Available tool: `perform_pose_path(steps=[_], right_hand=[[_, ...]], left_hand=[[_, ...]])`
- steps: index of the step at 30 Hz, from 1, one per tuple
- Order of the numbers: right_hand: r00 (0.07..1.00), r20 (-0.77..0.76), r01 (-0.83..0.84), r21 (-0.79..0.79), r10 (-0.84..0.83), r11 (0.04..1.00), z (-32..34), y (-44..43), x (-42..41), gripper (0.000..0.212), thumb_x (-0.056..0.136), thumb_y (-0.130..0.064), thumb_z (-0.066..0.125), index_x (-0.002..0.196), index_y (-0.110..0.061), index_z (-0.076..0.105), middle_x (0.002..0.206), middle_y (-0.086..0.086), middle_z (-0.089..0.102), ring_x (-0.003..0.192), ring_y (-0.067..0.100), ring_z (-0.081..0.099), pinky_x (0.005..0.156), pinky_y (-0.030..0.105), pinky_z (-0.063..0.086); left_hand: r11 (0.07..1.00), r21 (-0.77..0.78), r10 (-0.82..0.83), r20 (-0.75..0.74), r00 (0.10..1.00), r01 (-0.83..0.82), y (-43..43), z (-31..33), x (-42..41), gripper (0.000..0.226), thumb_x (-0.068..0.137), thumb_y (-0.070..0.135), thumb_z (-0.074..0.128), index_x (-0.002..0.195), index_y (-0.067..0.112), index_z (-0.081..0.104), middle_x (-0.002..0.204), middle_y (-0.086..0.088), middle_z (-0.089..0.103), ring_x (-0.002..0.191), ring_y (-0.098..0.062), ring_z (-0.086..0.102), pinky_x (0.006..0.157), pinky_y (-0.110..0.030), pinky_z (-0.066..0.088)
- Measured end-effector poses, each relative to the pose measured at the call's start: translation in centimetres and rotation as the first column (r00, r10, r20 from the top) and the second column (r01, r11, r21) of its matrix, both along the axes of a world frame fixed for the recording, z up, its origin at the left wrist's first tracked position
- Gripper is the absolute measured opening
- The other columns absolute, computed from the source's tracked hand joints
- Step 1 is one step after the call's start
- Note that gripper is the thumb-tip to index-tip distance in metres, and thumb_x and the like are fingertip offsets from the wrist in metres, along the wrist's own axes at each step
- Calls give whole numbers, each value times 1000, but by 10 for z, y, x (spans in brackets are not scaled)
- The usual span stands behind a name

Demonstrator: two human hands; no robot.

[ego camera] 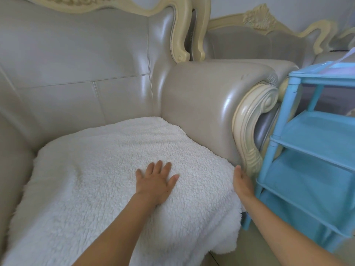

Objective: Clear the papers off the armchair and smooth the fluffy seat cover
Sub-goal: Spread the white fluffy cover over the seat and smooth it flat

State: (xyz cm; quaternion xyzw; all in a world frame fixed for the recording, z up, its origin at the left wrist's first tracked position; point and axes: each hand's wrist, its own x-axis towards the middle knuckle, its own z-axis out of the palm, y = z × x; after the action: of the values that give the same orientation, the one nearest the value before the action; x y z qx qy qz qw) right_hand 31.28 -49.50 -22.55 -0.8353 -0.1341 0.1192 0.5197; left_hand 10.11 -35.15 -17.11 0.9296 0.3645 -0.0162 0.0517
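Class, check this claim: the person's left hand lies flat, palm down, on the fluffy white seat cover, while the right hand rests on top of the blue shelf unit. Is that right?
Not quite. The left hand does lie flat on the fluffy white seat cover, but the right hand is at the cover's right edge beside the armrest, not on top of the blue shelf unit. The head view shows it.

Two bare forearms reach into frame from the bottom edge, no sleeves, cuffs or watch showing along their visible length. The left hand [156, 181] shows four fingers and a thumb, nails short and unpainted, no rings on them. The right hand [242, 182] is seen edge-on, slim in outline, its fingers largely hidden; no jewellery shows on its visible side.
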Motion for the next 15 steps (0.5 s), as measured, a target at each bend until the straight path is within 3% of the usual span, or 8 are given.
perform_pose_path(steps=[8,13,15], right_hand=[[982,-174,-84,-34,77,996,1,-13,2,72,98,-57,17,148,-7,28,152,15,31,139,31,32,113,41,25],[958,-268,-109,-26,98,994,-9,-24,7,84,90,-71,16,151,-13,21,155,11,26,141,28,28,116,41,23],[934,-344,-103,7,99,995,-17,-33,10,83,89,-72,23,149,-15,26,152,10,32,137,27,35,113,39,27]], left_hand=[[996,82,31,-32,999,-28,-8,4,13,58,97,54,15,149,28,12,158,1,9,145,-24,11,111,-56,18],[993,118,8,55,998,-14,-19,9,21,47,100,35,26,144,20,29,156,-1,18,141,-22,21,112,-52,20],[992,126,-35,112,993,21,-27,8,26,44,100,34,26,142,21,33,155,0,21,140,-20,23,113,-51,18]])
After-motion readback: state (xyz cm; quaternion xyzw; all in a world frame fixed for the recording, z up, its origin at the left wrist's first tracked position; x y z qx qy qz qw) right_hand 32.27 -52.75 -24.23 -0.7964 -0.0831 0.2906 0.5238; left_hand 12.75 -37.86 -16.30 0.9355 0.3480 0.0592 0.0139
